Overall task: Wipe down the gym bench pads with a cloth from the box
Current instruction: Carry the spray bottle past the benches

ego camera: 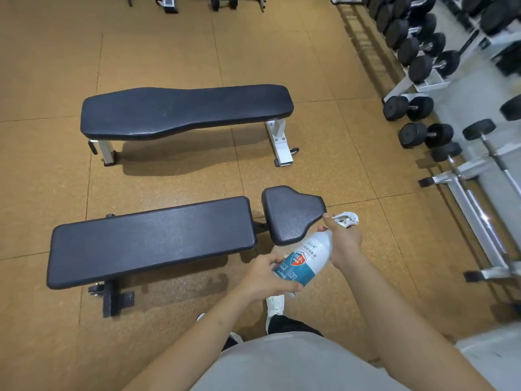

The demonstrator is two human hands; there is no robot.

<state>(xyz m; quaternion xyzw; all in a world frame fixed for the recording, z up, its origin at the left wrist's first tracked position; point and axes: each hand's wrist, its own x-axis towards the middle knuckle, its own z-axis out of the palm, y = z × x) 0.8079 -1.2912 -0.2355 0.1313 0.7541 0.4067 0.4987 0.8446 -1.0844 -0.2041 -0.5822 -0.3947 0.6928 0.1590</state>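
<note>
Left hand (263, 277) grips the base of a spray bottle (306, 259), right hand (344, 241) its trigger neck, seemingly readying it beside the seat pad (291, 214).

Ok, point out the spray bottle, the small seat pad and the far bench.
spray bottle (296, 270), head view, blue label
small seat pad (290, 215), head view, top middle
far bench (186, 111), head view, pad middle

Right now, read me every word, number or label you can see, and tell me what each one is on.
"99.9%": on the red shield of the spray bottle label.
"500ml": probably, at the label's lower edge, small and tilted.
Chinese print elsewhere on that label: too blurred to read.
Bench pads and dumbbells: no readable text.
</note>
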